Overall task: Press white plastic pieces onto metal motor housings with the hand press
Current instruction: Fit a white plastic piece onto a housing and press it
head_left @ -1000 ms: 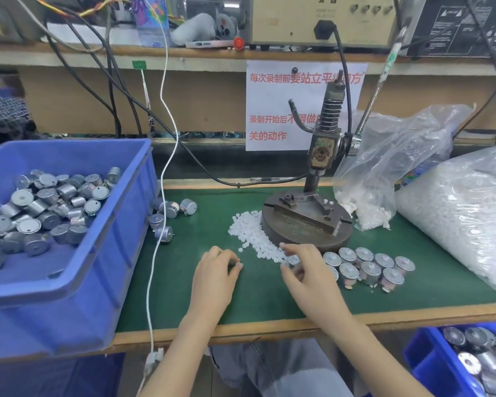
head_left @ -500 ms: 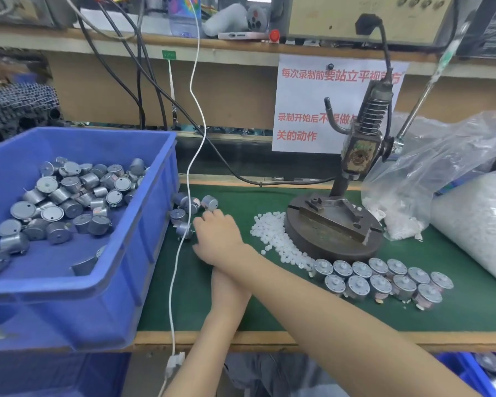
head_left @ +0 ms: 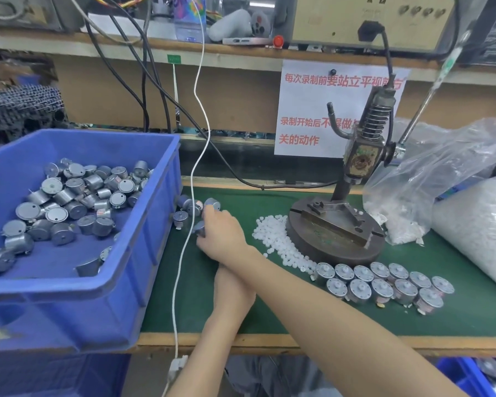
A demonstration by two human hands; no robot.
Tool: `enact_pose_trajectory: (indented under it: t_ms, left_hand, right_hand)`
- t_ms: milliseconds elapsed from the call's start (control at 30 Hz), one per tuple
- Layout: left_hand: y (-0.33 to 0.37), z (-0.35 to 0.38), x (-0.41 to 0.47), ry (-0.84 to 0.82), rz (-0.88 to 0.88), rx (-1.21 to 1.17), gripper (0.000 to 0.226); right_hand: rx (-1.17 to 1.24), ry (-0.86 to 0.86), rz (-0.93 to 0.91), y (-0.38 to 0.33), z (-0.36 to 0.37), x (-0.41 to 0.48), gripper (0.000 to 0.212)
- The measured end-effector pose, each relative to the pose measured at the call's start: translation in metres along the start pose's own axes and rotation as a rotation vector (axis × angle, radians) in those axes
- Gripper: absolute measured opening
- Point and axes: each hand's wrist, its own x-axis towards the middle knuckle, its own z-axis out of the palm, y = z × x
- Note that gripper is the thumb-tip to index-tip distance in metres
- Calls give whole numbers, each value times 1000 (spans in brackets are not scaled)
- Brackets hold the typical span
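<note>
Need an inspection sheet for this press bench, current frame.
Surface: green mat with a wooden front edge.
Job's things: hand press; white plastic pieces heaped beside its base; upright housings in two rows in front; loose housings by the bin.
Clutter: blue bin of housings; bags of white parts at right.
Hands: right hand reaches across, fingers curled on a housing; left hand mostly hidden under the other arm.
Cables: white cable hangs across the mat; black cable runs along the back edge.
Surroundings: shelf equipment, paper notice.
</note>
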Motion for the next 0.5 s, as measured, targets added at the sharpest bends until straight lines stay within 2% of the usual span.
enact_pose_trajectory:
  t_ms: [67, 167, 233, 333, 400, 500]
  left_hand:
    - [0, -3, 2, 4, -36, 0, 37]
    - [3, -7, 1, 129, 79, -3, 24]
    - [1, -6, 0, 123, 115, -59, 10]
    - [0, -9, 0, 46, 93, -23, 13]
    - [0, -7, 0, 54, 79, 1, 17]
    - [1, -5, 1, 79, 65, 0, 18]
  right_hand:
    - [175, 70, 130, 10, -7, -6, 37]
    - [417, 152, 263, 29, -13, -27, 38]
    - [527, 204, 304, 42, -14, -47, 39]
    - [592, 269, 330, 61, -14, -77, 30]
    - [614, 275, 308, 70, -14, -92, 23]
    - [588, 253, 254, 76, -14, -101, 24]
